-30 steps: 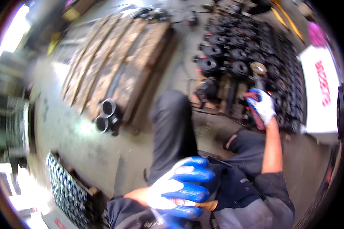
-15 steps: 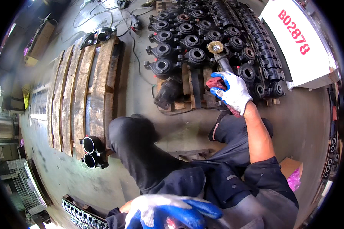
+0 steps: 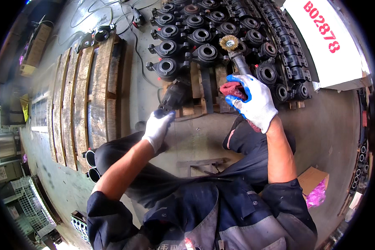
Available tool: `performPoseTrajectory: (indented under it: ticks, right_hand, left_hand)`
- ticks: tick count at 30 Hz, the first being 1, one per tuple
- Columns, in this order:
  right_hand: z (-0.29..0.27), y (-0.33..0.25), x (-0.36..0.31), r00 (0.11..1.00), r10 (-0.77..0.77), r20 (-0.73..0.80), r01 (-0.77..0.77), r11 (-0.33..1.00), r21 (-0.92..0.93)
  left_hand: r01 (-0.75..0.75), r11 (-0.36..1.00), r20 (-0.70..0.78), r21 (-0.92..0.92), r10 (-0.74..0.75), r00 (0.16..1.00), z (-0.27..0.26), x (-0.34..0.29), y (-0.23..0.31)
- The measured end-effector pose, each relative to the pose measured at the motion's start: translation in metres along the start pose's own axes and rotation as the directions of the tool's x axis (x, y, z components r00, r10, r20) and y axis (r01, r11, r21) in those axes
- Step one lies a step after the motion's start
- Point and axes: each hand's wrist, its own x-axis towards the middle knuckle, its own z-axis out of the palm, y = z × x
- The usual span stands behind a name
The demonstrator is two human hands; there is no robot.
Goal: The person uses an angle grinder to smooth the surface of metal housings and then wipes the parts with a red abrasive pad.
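My right hand (image 3: 256, 100), in a white glove with blue palm, is closed round the red-wrapped body of a power grinder (image 3: 240, 62). A brass-coloured wire wheel (image 3: 229, 42) is at its far end, over the black castings. My left hand (image 3: 157, 127), gloved alike, has its fingers curled at the near end of a black metal casting (image 3: 175, 96), which leans at the near left edge of the loaded pallet (image 3: 207, 91). Part of its grip is hidden. Rows of black ring-shaped castings (image 3: 166, 48) cover that pallet.
A wooden pallet (image 3: 82, 83) is on the left, with ringed castings (image 3: 101, 34) at its far end and others near my knee. Cables (image 3: 137, 58) run over the floor. A white box (image 3: 327, 46) stands far right; a cardboard box (image 3: 310, 179) with pink plastic lies near right.
My left hand has gone from near my body, low in the picture, out to the black casting and taken hold of it. My right hand still holds the grinder; the view has shifted slightly.
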Motion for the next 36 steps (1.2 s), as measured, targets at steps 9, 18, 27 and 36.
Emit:
performPoseTrajectory:
  ticks: [9, 18, 27, 36]
  right_hand:
    - [-0.007, 0.002, 0.001, 0.997, 0.070, 0.039, -0.069, 0.997, -0.035]
    - [-0.004, 0.008, 0.004, 0.998, 0.057, 0.040, -0.053, 0.995, -0.090]
    - [0.002, -0.002, 0.010, 0.993, 0.079, 0.091, -0.073, 0.995, -0.067]
    - [0.004, 0.002, 0.006, 0.989, 0.107, 0.104, -0.097, 0.991, -0.094]
  left_hand:
    - [0.351, 0.932, 0.027, -0.087, -0.350, 0.936, -0.008, 0.110, -0.030]
    - [0.527, 0.849, 0.300, 0.040, -0.513, 0.804, -0.016, 0.140, -0.030]
    - [-0.007, 0.771, 0.046, 0.637, -0.029, 0.999, 0.045, 0.097, -0.061]
    - [-0.228, 0.359, 0.144, 0.905, 0.245, 0.959, 0.059, 0.070, -0.079]
